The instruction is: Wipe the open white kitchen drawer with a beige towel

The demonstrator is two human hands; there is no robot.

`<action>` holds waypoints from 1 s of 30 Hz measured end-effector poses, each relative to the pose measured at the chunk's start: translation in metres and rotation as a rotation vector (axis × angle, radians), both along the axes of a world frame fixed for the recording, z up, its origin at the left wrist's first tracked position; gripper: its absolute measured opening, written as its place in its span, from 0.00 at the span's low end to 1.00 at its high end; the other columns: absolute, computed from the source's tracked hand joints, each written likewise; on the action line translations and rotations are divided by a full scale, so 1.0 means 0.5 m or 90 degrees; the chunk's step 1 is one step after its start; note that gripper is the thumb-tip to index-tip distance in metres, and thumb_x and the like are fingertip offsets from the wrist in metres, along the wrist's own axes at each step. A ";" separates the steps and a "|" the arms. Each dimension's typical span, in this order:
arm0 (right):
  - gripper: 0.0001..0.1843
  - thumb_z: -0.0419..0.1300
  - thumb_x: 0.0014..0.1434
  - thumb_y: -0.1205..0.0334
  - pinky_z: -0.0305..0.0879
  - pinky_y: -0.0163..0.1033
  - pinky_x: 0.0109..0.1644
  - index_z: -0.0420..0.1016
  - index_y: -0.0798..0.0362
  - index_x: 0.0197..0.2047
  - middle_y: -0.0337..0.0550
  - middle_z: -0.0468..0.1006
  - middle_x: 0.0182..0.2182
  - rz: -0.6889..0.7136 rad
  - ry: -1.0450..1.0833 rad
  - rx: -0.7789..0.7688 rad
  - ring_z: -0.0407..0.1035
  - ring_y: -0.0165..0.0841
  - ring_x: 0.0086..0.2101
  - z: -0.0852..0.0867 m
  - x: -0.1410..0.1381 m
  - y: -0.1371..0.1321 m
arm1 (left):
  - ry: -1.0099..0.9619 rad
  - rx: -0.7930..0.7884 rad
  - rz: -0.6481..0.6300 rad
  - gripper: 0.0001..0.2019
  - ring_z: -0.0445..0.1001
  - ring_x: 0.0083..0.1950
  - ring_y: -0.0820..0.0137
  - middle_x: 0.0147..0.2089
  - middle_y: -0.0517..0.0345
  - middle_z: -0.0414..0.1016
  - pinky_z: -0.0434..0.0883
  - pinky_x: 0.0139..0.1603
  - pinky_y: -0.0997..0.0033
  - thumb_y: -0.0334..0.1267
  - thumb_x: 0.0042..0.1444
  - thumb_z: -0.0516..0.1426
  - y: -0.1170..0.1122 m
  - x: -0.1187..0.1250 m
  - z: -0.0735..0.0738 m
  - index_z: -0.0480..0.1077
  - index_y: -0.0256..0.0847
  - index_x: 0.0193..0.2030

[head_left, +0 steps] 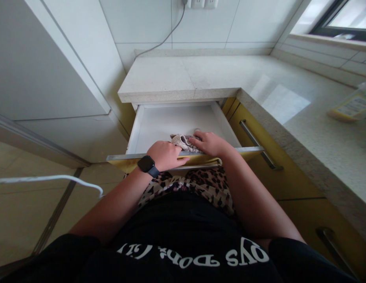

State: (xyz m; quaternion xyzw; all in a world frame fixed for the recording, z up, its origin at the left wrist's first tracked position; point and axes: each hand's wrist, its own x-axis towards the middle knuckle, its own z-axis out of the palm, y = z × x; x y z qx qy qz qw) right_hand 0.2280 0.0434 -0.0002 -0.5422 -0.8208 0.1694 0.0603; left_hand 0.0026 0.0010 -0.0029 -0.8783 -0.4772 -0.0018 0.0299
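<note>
A white drawer [141, 129] stands pulled out under the stone countertop [183, 76]. My left hand [165, 154], with a black watch on the wrist, is closed over the drawer's yellow front edge [200, 160]. My right hand [210, 143] lies inside the drawer, fingers flat and pressed down on a crumpled beige cloth [179, 139] on the drawer floor near its front. Apart from the cloth, the drawer looks bare.
Yellow cabinet fronts with metal bar handles [256, 143] run along the right under the counter. A yellowish packet [352, 106] lies on the counter at far right. A grey cable [165, 39] hangs from a wall socket. A white cord [53, 179] crosses the tiled floor at left.
</note>
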 end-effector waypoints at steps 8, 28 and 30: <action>0.30 0.46 0.74 0.37 0.58 0.39 0.44 0.78 0.52 0.53 0.54 0.83 0.47 -0.003 0.000 -0.006 0.75 0.40 0.43 0.005 -0.002 -0.002 | 0.000 -0.002 -0.003 0.34 0.82 0.41 0.59 0.39 0.41 0.83 0.71 0.41 0.62 0.66 0.66 0.47 0.000 0.000 -0.002 0.83 0.39 0.45; 0.23 0.62 0.71 0.50 0.76 0.51 0.59 0.74 0.54 0.62 0.52 0.75 0.59 -0.007 -0.016 -0.045 0.74 0.38 0.54 0.008 -0.002 -0.002 | 0.002 0.003 -0.006 0.34 0.82 0.41 0.58 0.38 0.41 0.83 0.71 0.41 0.61 0.66 0.66 0.48 0.003 -0.001 -0.004 0.83 0.39 0.45; 0.23 0.62 0.72 0.50 0.76 0.51 0.59 0.74 0.54 0.63 0.52 0.75 0.59 -0.007 -0.019 -0.048 0.74 0.39 0.55 0.007 -0.002 -0.002 | 0.000 0.004 -0.006 0.34 0.82 0.41 0.58 0.38 0.41 0.83 0.71 0.40 0.62 0.66 0.66 0.48 0.003 -0.001 -0.005 0.83 0.39 0.45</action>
